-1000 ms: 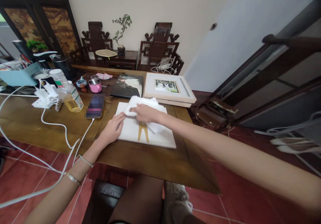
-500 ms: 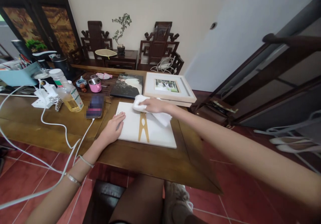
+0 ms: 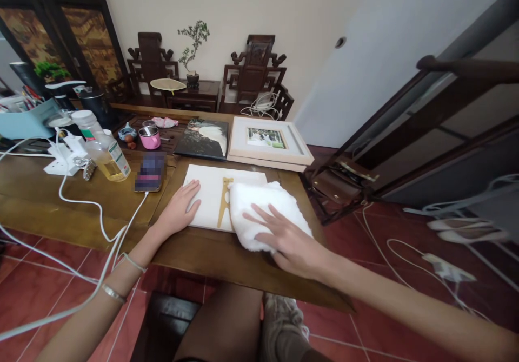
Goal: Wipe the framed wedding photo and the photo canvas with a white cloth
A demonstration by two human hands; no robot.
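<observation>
A white board (image 3: 207, 191) with a gold stand strip (image 3: 223, 208) lies flat near the front edge of the wooden table (image 3: 227, 259). My left hand (image 3: 178, 210) rests flat on the board's left edge, fingers stretched out. A white cloth (image 3: 263, 210) covers the board's right side. My right hand (image 3: 284, 235) lies on the cloth's near right part, fingers spread and pressing it down.
Behind the board lie a dark picture (image 3: 204, 137) and a white picture frame (image 3: 267, 143). To the left are a phone (image 3: 149, 171) on a white cable (image 3: 81, 202), a bottle (image 3: 101, 145), a pink cup (image 3: 150, 137) and a power strip (image 3: 62, 159). Carved chairs stand at the wall.
My right hand has drawn the cloth from the board's far edge toward me and to the right. Its fingers have spread flat. My left hand has stayed on the board.
</observation>
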